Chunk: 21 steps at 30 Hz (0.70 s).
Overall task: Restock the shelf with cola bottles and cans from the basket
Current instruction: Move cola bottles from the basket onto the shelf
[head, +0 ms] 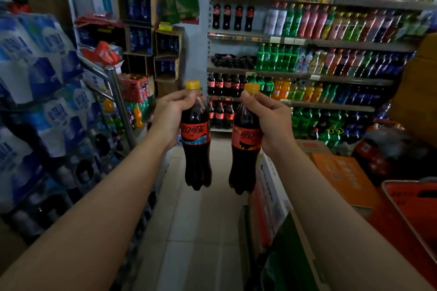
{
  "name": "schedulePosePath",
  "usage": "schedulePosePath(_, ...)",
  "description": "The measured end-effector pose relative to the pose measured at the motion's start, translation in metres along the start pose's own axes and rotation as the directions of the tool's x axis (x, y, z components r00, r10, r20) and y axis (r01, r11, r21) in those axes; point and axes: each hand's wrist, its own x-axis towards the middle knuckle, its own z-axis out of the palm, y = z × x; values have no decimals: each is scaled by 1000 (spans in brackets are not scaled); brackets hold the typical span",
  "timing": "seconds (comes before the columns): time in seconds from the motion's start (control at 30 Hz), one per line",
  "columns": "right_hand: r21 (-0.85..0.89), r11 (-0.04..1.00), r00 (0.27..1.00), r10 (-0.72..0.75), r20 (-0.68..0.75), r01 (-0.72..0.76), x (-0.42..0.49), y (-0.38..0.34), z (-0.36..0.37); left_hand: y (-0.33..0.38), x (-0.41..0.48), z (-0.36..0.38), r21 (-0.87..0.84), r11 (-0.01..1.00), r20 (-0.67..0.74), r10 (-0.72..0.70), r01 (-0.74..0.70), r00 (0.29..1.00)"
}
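Note:
I hold two cola bottles upright in front of me, both dark with red labels and yellow caps. My left hand [173,114] grips the neck of the left cola bottle [197,146]. My right hand [269,120] grips the neck of the right cola bottle [244,151]. Straight ahead stands the drinks shelf [307,41], several tiers high. Cola bottles [233,17] stand at its left end on the second tier, and more cola [223,85] fills the lower left tiers. An orange basket [411,210] shows at the lower right edge.
Shrink-wrapped water packs [40,66] and a metal rack [118,101] crowd the left side. Cardboard boxes [343,177] and a green carton [290,255] line the right. A tiled aisle floor [203,231] runs between them toward the shelf. Stacked boxes of blue bottles [142,30] stand at the back.

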Motion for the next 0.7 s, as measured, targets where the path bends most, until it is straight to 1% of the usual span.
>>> schedulePosePath(0.17, 10, 1000, 1000, -16, -6, 16, 72, 24, 15, -26, 82, -4, 28, 1000, 8, 3, -3, 1000)
schedulePosePath(0.27, 29, 1000, 1000, -12, -13, 12, 124, 36, 27, -37, 140, -9, 68, 997, 54, 17, -21, 998)
schedulePosePath(0.4, 15, 1000, 998, -2, -56, 3, 203, 52, 48, -42, 225, -14, 80, 997, 95, 13, -21, 995)
schedulePosePath(0.53, 13, 999, 994, -28, -103, 29, 273, 66, 62, -50, 300, -12, 50, 999, 133, -8, 1, 991)
schedulePosePath(0.7, 6, 999, 993, -48, -104, 49, 355, 82, 68, -71, 388, -3, 0, 1000, 131, -31, 31, 991)
